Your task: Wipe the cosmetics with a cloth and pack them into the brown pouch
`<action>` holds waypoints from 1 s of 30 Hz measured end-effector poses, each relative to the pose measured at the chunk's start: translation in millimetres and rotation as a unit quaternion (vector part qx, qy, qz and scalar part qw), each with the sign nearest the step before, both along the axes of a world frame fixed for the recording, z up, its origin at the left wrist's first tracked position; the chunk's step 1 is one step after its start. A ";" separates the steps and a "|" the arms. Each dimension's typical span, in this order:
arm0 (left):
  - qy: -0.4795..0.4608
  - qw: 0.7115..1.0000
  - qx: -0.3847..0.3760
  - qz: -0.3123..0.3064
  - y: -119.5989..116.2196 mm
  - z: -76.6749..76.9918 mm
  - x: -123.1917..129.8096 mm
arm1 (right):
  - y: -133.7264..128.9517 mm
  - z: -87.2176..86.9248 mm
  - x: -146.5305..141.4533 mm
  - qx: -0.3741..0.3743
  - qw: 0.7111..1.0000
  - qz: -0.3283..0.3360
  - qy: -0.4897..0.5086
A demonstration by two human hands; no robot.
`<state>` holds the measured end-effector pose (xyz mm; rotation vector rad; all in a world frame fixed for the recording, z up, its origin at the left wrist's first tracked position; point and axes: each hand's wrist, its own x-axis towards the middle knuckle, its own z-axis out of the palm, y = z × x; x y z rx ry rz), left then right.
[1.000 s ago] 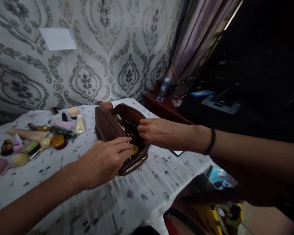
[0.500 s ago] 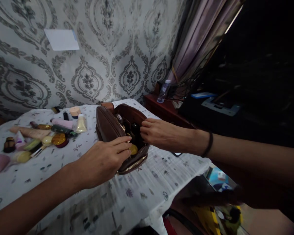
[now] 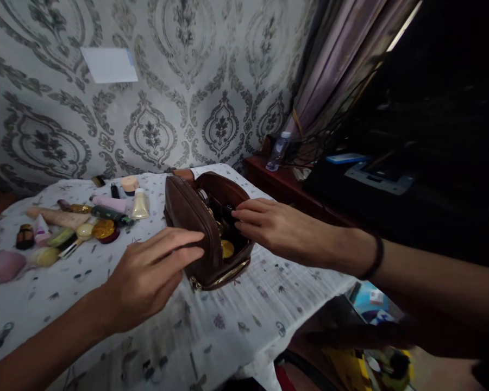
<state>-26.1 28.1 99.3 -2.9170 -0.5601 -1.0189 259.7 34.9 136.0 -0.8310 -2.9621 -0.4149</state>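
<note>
A brown leather-look cosmetic bag (image 3: pixel 187 222) stands unzipped on a white patterned cloth, its gold zip hanging round the opening. Inside it show a round yellow lid (image 3: pixel 227 249) and some dark items that I cannot make out. My left hand (image 3: pixel 152 277) is just in front of the bag's left side, fingers stretched out and holding nothing. At the opening's right rim, my right hand (image 3: pixel 277 231) has its fingers bent over the edge, gripping the bag; its thumb is hidden. A dark band circles that wrist.
Several cosmetics lie to the left, among them a cream tube (image 3: pixel 140 205), an amber-lidded jar (image 3: pixel 105 231) and a pink pouch-like item (image 3: pixel 3 267). A water bottle (image 3: pixel 279 152) stands on the red-brown table (image 3: pixel 261 165) behind. The cloth-covered surface (image 3: pixel 305 290) ends at the right.
My left hand has drawn back leftward from the bag's opening, its fingers now straighter. My right hand stays at the right rim with fingers slightly less curled. The view has shifted a little.
</note>
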 end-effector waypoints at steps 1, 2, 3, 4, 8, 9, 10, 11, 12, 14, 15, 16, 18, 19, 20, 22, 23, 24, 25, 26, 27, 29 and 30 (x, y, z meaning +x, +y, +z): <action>-0.003 1.000 -0.005 0.016 -0.8 -3.2 -8.2 | -6.5 -0.7 -1.5 0.006 0.999 0.003 0.038; -0.003 0.999 -0.009 0.030 -1.2 -7.7 -16.9 | -13.6 -2.0 -3.8 0.009 0.997 0.008 0.072; -0.001 0.999 -0.015 0.047 -1.3 -13.7 -26.0 | -21.1 -4.1 -7.0 0.005 0.994 0.013 0.104; 0.003 0.998 -0.020 0.067 -1.1 -20.8 -35.4 | -28.6 -6.8 -11.0 -0.003 0.991 0.025 0.133; 0.055 0.984 -0.039 0.166 -1.3 -54.5 -72.6 | -55.0 -24.7 -34.4 -0.038 0.972 0.077 0.218; 0.070 0.978 -0.053 0.190 -2.3 -62.3 -80.7 | -60.1 -31.2 -41.9 -0.055 0.970 0.078 0.223; 0.079 0.972 -0.069 0.212 -3.9 -69.2 -87.8 | -64.4 -38.5 -50.0 -0.067 0.966 0.081 0.236; 0.082 0.967 -0.082 0.225 -6.1 -75.2 -93.7 | -67.9 -46.6 -58.6 -0.071 0.960 0.084 0.256; 0.083 0.964 -0.094 0.233 -8.8 -80.2 -98.3 | -70.4 -55.4 -67.5 -0.075 0.957 0.083 0.268; 0.080 0.963 -0.115 0.230 -15.2 -87.6 -104.5 | -71.8 -74.0 -85.8 -0.082 0.954 0.083 0.276; 0.081 0.963 -0.123 0.227 -18.4 -90.4 -106.5 | -70.6 -83.4 -94.7 -0.089 0.952 0.089 0.278; 0.083 0.962 -0.126 0.226 -21.4 -92.8 -108.3 | -68.2 -92.5 -103.5 -0.092 0.948 0.096 0.288; 0.090 0.959 -0.124 0.240 -25.9 -96.9 -112.0 | -60.4 -108.7 -120.5 -0.095 0.939 0.101 0.313; 0.093 0.955 -0.121 0.253 -27.3 -98.7 -114.1 | -55.8 -115.3 -128.9 -0.109 0.938 0.088 0.318; 0.094 0.952 -0.120 0.267 -28.1 -100.4 -116.3 | -51.0 -120.8 -137.5 -0.134 0.933 0.076 0.325; 0.087 0.945 -0.128 0.289 -28.4 -103.1 -120.6 | -42.1 -127.9 -155.2 -0.200 0.917 0.038 0.344; 0.081 0.942 -0.136 0.295 -28.1 -104.1 -122.4 | -38.2 -129.8 -164.3 -0.235 0.905 0.019 0.355; 0.076 0.940 -0.146 0.298 -27.4 -104.5 -123.8 | -34.9 -130.9 -173.5 -0.267 0.891 -0.001 0.366; 0.074 0.938 -0.156 0.302 -26.4 -104.3 -124.9 | -32.0 -131.5 -182.5 -0.300 0.876 -0.017 0.377; 0.077 0.933 -0.166 0.310 -24.6 -103.2 -125.8 | -29.6 -132.1 -191.0 -0.337 0.858 -0.031 0.386; 0.090 0.923 -0.177 0.329 -22.1 -101.2 -126.8 | -27.6 -132.9 -198.6 -0.376 0.837 -0.041 0.395; 0.128 0.886 -0.199 0.400 -14.0 -93.9 -130.2 | -24.6 -136.5 -210.2 -0.450 0.788 -0.054 0.417; 0.147 0.859 -0.206 0.444 -8.3 -89.0 -132.9 | -23.5 -139.2 -213.9 -0.476 0.765 -0.058 0.430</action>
